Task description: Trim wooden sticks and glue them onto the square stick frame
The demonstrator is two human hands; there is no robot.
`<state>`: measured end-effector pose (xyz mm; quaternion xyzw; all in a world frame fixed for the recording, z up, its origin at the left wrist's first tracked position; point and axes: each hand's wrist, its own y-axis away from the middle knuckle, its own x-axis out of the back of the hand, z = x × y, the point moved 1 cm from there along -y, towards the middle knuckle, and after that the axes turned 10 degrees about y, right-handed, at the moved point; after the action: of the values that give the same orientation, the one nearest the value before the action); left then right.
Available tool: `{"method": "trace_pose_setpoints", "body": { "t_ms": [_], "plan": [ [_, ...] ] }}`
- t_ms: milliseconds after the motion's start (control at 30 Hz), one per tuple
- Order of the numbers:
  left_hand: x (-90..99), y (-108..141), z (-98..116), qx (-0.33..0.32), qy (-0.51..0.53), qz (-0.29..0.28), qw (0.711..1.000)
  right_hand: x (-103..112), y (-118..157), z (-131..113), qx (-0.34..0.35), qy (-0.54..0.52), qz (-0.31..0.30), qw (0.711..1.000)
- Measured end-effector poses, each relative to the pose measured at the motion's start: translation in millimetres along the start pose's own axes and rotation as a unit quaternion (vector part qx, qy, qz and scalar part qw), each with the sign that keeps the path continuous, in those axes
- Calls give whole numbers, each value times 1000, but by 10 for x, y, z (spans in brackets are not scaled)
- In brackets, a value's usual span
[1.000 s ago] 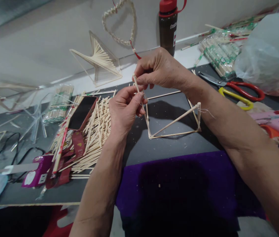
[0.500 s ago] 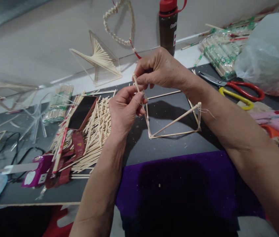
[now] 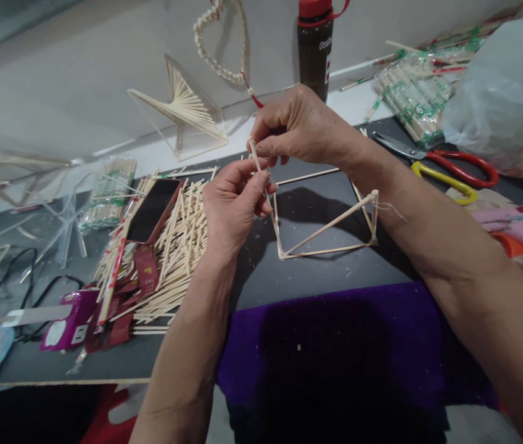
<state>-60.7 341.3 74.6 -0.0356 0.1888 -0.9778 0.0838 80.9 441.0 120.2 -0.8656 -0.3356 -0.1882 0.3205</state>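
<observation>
A frame of thin wooden sticks (image 3: pixel 330 250) rests on the dark table, with a rectangular base, a short upright at its near right corner and a slanting stick running up to that upright's top. My left hand (image 3: pixel 238 194) pinches a wooden stick (image 3: pixel 256 156) at the frame's left side between thumb and fingers. Higher up, my right hand (image 3: pixel 289 129) closes its fingertips around the same stick's upper end, close to the far left corner. My fingers hide the joint there. Fine glue-like threads trail from the upright's top.
Left of the frame lie a heap of loose sticks (image 3: pixel 182 240), a phone (image 3: pixel 154 211) and a purple device (image 3: pixel 65 320). To the right are scissors (image 3: pixel 456 169), a pink glue gun (image 3: pixel 520 225) and a plastic bag (image 3: pixel 502 98). A bottle (image 3: pixel 313 58) stands behind.
Both hands keep their hold on the stick at the far left corner. The view has shifted very slightly; nothing else has visibly moved.
</observation>
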Motion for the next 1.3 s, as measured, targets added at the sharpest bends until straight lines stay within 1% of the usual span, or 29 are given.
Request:
{"method": "trace_pose_setpoints", "body": {
  "t_ms": [167,333,767,900,1000,1067,1300],
  "plan": [
    [-5,0,5,-3,-6,3,1000,-5,-1,10,-2,-7,6,1000],
    [-4,-1,3,-6,-12,3,1000,1,1,9,16,-1,6,1000],
    [-17,-2,20,-3,-5,7,1000,13,10,5,28,14,6,1000],
    [-9,-2,10,-2,-4,3,1000,52,40,-80,-2,29,-9,1000],
    [-5,-2,5,-7,0,1,1000,67,54,-127,-36,2,-11,999],
    [-7,-2,5,-7,4,2,1000,66,53,-129,-46,-13,-4,999],
    [-23,-1,19,0,-8,6,1000,45,25,-102,-17,13,3,1000]
  ]
}}
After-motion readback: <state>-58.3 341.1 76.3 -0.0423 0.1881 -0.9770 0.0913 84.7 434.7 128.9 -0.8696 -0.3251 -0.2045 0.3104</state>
